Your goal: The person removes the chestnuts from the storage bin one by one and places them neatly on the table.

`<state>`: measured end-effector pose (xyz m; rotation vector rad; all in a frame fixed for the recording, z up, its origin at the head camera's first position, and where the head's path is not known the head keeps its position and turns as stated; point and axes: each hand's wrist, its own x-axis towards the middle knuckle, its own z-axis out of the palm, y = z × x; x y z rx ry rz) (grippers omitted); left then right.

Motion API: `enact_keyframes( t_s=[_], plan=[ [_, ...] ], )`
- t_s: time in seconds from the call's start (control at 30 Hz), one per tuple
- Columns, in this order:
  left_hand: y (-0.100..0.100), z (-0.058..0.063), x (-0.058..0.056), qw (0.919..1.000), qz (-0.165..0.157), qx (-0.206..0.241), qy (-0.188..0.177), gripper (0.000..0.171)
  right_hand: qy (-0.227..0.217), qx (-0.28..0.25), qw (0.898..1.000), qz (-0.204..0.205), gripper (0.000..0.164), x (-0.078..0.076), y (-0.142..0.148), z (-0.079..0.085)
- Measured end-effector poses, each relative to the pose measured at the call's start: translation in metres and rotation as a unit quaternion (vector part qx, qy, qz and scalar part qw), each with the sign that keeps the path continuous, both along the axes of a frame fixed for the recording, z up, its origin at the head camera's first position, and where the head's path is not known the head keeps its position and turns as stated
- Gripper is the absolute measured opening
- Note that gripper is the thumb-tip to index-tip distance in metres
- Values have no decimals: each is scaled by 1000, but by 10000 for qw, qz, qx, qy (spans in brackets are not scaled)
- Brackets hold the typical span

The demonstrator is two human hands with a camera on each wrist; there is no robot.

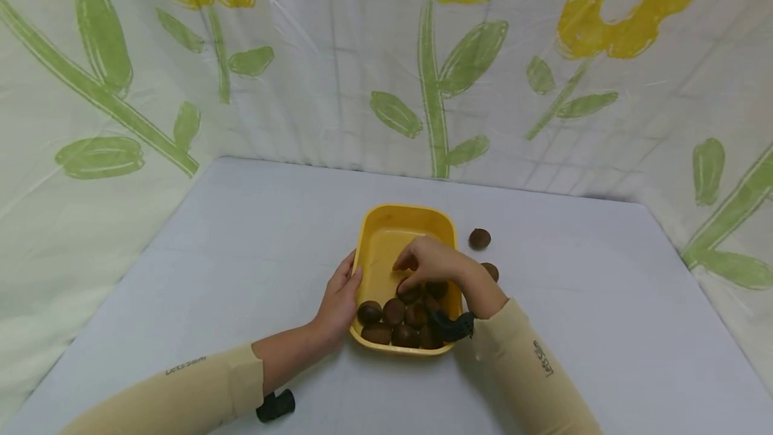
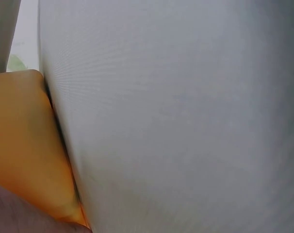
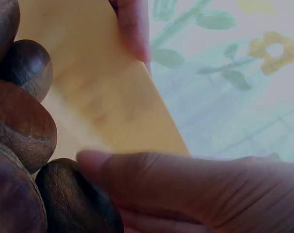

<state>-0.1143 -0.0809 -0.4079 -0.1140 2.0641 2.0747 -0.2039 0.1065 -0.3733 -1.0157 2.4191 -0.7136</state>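
Note:
A yellow tray (image 1: 377,247) lies on the table with several brown chestnuts (image 1: 394,312) crowded at its near end. My left hand (image 1: 337,301) holds the tray's left side, the thumb at the rim; its outer wall (image 2: 25,141) fills the lower left of the left wrist view. Over the tray reaches my right hand (image 1: 431,260), its index finger and thumb apart. That thumb touches a dark chestnut (image 3: 72,199) in the right wrist view. Its other fingers are partly hidden. Part of the left hand (image 3: 132,29) shows at the tray's edge there.
One loose chestnut (image 1: 480,239) lies on the white table (image 1: 272,220) right of the tray. Another chestnut (image 1: 491,271) is partly behind the right wrist. Black wrist gear (image 1: 449,327) hangs over the tray's near right corner. A flower-printed curtain (image 1: 302,86) stands behind.

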Motion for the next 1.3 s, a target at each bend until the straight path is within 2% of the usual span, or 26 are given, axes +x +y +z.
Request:
enact_keyframes(
  t_s=[0.33,0.53,0.73,0.87,1.0,1.3],
  plan=[
    [1,2,-1,10000,25,19,-42,48,-356,278,9989,128,30,6,-1,4],
    [1,2,-1,10000,35,41,-12,48,-223,335,9988,266,27,10,-1,8],
    [2,1,-1,10000,44,61,20,48,-78,269,9989,371,20,10,-1,4],
    [2,1,0,10000,38,62,-8,48,74,160,9996,216,19,10,1,7],
    [1,1,1,9999,70,98,-37,48,215,-35,9998,18,21,15,7,19],
    [1,1,2,9999,103,75,-88,48,611,-336,9960,-567,28,44,51,43]
  ],
)
